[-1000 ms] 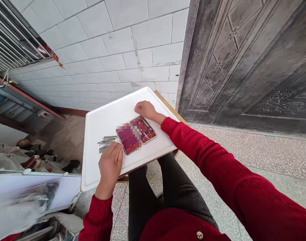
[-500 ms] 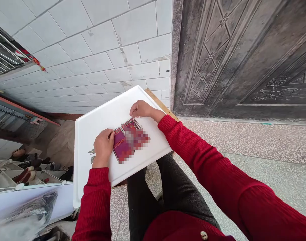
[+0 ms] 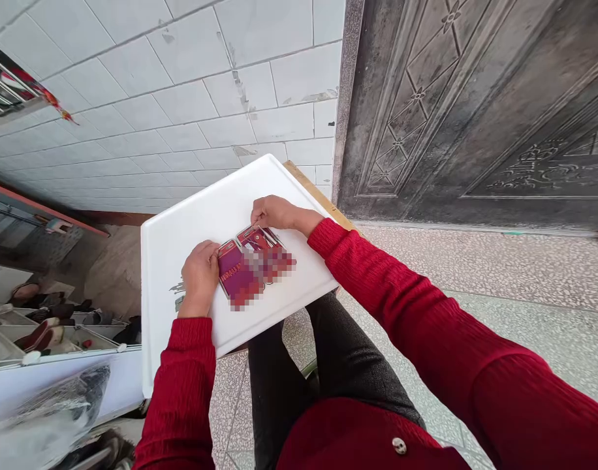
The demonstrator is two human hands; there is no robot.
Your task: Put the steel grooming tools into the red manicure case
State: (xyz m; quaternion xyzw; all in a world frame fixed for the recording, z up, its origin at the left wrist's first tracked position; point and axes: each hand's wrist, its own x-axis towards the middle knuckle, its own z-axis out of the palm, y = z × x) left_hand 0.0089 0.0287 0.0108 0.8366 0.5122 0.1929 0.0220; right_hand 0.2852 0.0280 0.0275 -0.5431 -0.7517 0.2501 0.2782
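A small hinged case lies open like a book on the white board. Its left half is purple with a red band; slim metal tools show in the red right half. The lower part is blurred out by pixel blocks. My left hand grips the case's left edge between thumb and fingers. At the top edge of the right half, my right hand has its fingertips pinched together, touching the case. Whether a tool is between them is hidden.
Wood shows under the board's far right edge. A tiled wall rises behind, beside a dark carved door. Shoes on a rack and a plastic-wrapped item are at the left. My legs are below the board.
My right hand has come down to the top edge of the case's right half. My left hand stays on the left edge. The view has shifted slightly.
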